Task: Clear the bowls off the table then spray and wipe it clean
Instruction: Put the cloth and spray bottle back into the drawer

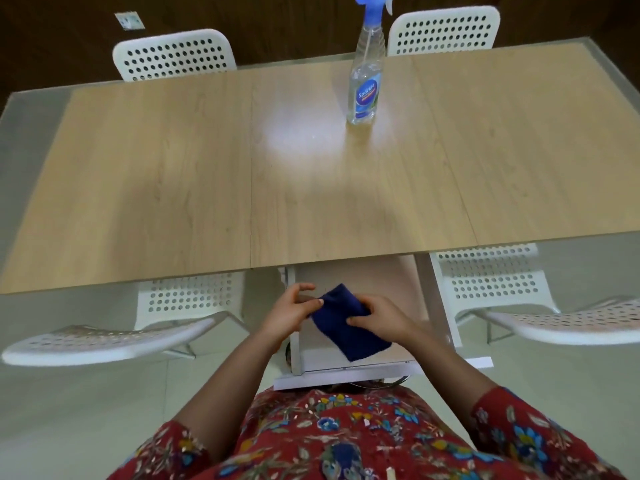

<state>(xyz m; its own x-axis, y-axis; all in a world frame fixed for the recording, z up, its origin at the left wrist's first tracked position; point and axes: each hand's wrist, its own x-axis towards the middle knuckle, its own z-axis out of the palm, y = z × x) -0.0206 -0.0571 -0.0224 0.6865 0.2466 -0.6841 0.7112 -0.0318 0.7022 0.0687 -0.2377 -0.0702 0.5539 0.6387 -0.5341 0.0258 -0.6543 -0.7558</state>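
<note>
A folded dark blue cloth (349,327) is held between both hands below the near edge of the wooden table (173,188). My left hand (292,311) pinches the cloth's left edge. My right hand (379,318) grips its right side with fingers curled over it. A clear spray bottle (366,88) with a blue trigger head stands upright on the table's far middle, well beyond both hands. No bowls show on the table.
Two white perforated chairs (175,55) stand at the far side, and two more, one left (104,337) and one right (561,323), flank me at the near side. A white table base (346,368) sits under the table in front of me.
</note>
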